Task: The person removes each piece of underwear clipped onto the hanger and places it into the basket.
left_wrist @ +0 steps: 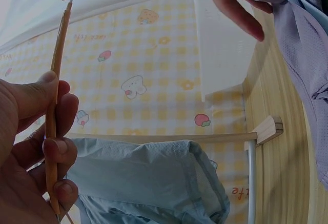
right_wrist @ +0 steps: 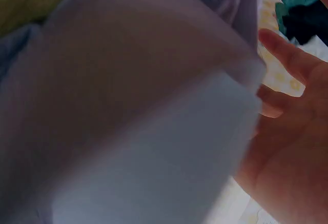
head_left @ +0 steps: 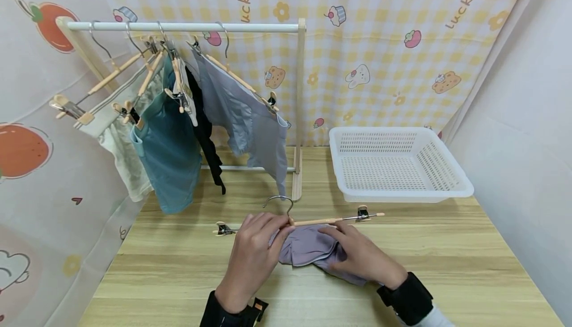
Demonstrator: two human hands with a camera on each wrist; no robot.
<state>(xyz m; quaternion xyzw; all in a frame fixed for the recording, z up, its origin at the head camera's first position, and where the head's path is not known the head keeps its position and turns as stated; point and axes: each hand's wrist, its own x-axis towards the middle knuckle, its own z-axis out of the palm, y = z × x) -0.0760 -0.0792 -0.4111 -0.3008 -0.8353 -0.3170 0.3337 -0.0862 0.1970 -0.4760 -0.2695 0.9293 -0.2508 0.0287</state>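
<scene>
My left hand (head_left: 255, 248) grips the middle of a wooden clip hanger (head_left: 318, 222), just below its metal hook. In the left wrist view, thumb and curled fingers wrap its bar (left_wrist: 60, 49). The hanger has a clip at each end, with no cloth in the right one (head_left: 363, 213). Behind and below it lies a bunched purple garment (head_left: 306, 245) on the table. My right hand (head_left: 364, 256) is over the garment's right side, fingers spread and fairly straight. Up close in the right wrist view, the blurred cloth (right_wrist: 133, 80) covers much of the picture beside the palm (right_wrist: 292, 131).
A rack with a white rail (head_left: 259, 28) stands at the back left. Hanging from it are a grey-blue garment (head_left: 263, 138), teal shorts (head_left: 167, 143), a pale garment (head_left: 122, 143) and a black one (head_left: 206, 138). A white perforated basket (head_left: 406, 195) sits at the back right.
</scene>
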